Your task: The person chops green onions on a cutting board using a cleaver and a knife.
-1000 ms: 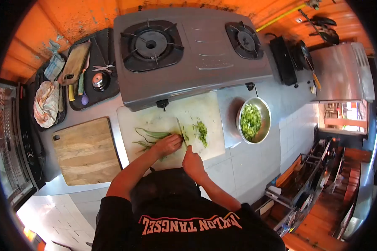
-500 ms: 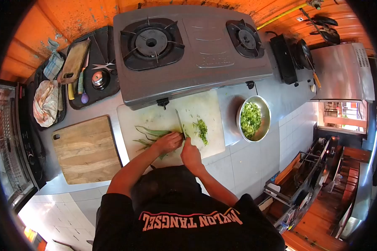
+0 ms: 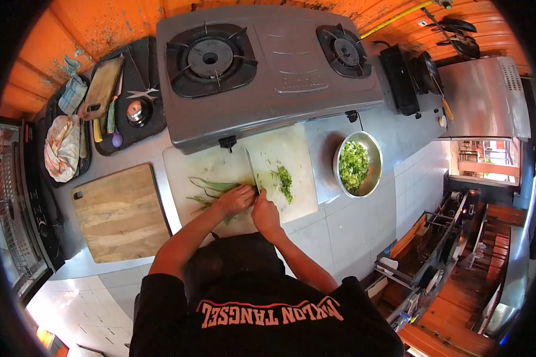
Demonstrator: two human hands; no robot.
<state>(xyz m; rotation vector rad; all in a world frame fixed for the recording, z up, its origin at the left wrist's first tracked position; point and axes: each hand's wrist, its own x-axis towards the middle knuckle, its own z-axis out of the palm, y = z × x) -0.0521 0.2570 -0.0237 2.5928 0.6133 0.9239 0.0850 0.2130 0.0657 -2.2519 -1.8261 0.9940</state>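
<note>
On a white cutting board [image 3: 220,162], my right hand [image 3: 266,215] grips a knife [image 3: 252,168] by its handle, with the blade pointing away from me. Close against the blade, my left hand [image 3: 238,199] curls its fingers over long green onion stalks [image 3: 207,184], pressing them to the board. The stalks' leafy ends fan out to the left. A small pile of chopped green onion [image 3: 284,183] lies right of the knife. Beyond the board's right edge stands a metal bowl [image 3: 375,172] holding chopped greens [image 3: 354,165].
A two-burner stove [image 3: 274,77] borders the board at the back. To the left lies a wooden cutting board [image 3: 122,214]. Behind it, a black tray [image 3: 152,128] carries scissors [image 3: 142,94], a small wooden board [image 3: 104,89] and other utensils, beside a crumpled cloth [image 3: 62,149].
The view has shifted slightly, moving everything a little up and left. My right hand and the knife have come slightly closer to my left hand, which stays on the stalks.
</note>
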